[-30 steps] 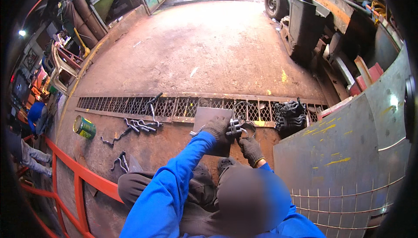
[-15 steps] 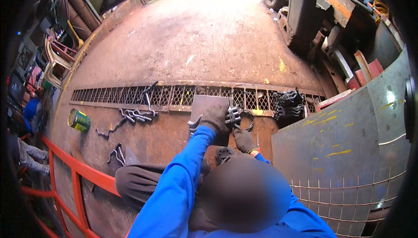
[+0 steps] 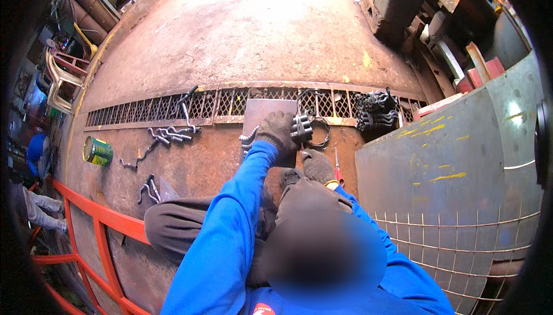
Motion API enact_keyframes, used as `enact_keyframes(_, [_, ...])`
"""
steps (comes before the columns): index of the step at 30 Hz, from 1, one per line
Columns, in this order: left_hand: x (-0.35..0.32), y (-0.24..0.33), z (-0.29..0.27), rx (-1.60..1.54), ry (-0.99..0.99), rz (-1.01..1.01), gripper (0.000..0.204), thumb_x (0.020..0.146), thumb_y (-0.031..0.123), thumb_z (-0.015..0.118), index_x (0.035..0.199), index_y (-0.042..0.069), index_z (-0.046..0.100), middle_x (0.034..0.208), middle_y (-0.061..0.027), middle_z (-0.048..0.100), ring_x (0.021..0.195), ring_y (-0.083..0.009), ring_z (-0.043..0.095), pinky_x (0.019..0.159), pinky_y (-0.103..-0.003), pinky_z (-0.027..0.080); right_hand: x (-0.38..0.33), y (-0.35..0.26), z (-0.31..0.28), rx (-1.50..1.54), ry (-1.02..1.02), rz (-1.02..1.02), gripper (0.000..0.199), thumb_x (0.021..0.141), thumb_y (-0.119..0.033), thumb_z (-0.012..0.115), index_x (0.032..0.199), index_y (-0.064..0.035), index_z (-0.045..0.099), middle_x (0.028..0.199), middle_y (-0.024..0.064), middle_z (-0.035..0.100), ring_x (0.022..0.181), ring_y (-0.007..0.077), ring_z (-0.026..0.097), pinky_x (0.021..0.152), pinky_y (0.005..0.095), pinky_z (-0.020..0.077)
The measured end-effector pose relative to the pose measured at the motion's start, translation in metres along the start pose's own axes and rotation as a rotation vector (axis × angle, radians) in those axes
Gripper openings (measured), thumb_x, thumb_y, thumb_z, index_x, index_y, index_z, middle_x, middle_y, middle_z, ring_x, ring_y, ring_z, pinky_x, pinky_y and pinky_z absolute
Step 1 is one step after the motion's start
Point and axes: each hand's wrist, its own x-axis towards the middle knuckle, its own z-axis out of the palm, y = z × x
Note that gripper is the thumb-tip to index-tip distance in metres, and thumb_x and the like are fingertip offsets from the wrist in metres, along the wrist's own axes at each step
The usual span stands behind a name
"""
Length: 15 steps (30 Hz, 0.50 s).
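Observation:
My left hand [image 3: 276, 131], in a dark knit glove, is closed on a bundle of dark bent metal rods [image 3: 301, 129]. The bundle lies at the right edge of a flat metal plate [image 3: 262, 108]. More bent ends [image 3: 247, 137] show at the plate's left side. Just below the bundle is my right hand [image 3: 317, 166], gloved too, with its fingers closed. Something thin seems to jut from it toward the rods, too small to name. A ring of dark wire [image 3: 320, 133] lies right of the bundle. Beside my right hand rests a red-handled tool [image 3: 338, 172].
A floor grating [image 3: 219, 106] crosses ahead, with a stack of dark bent pieces [image 3: 375, 111] on its right. Loose bent rods [image 3: 167, 135] and a green can [image 3: 98, 151] stand left. A red metal frame [image 3: 118, 224] and a large grey sheet [image 3: 429, 165] flank me.
The view has tipped downward, so the scene sits higher. My left hand keeps its hold on the rods. My right hand has drawn slightly back from the bundle, and the red-handled tool shows more.

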Motion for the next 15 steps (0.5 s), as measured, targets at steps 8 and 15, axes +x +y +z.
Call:
enact_keyframes(8, [-0.002, 0.003, -0.007, 0.009, -0.051, -0.042, 0.061, 0.063, 0.036, 0.082, 0.113, 0.01, 0.059, 0.111, -0.0185, 0.06, 0.108, -0.0364, 0.059, 0.093, -0.047, 0.049, -0.012, -0.015, -0.013, 0.005, -0.064, -0.152, 0.024, 0.085, -0.027, 0.061, 0.089, -0.0039, 0.066, 0.091, 0.0209, 0.066, 0.088, 0.0432, 0.063, 0.078, 0.0503, 0.0493])
enact_keyframes(15, [0.011, 0.012, -0.003, 0.013, -0.135, -0.018, 0.089, 0.059, 0.041, 0.084, 0.135, 0.011, 0.047, 0.117, -0.0191, 0.059, 0.111, -0.0395, 0.058, 0.094, -0.051, 0.049, 0.011, 0.048, -0.007, 0.78, -0.427, 0.037, 0.03, 0.09, -0.035, 0.062, 0.098, -0.006, 0.06, 0.082, 0.0102, 0.063, 0.07, 0.0277, 0.061, 0.06, 0.0363, 0.0485])
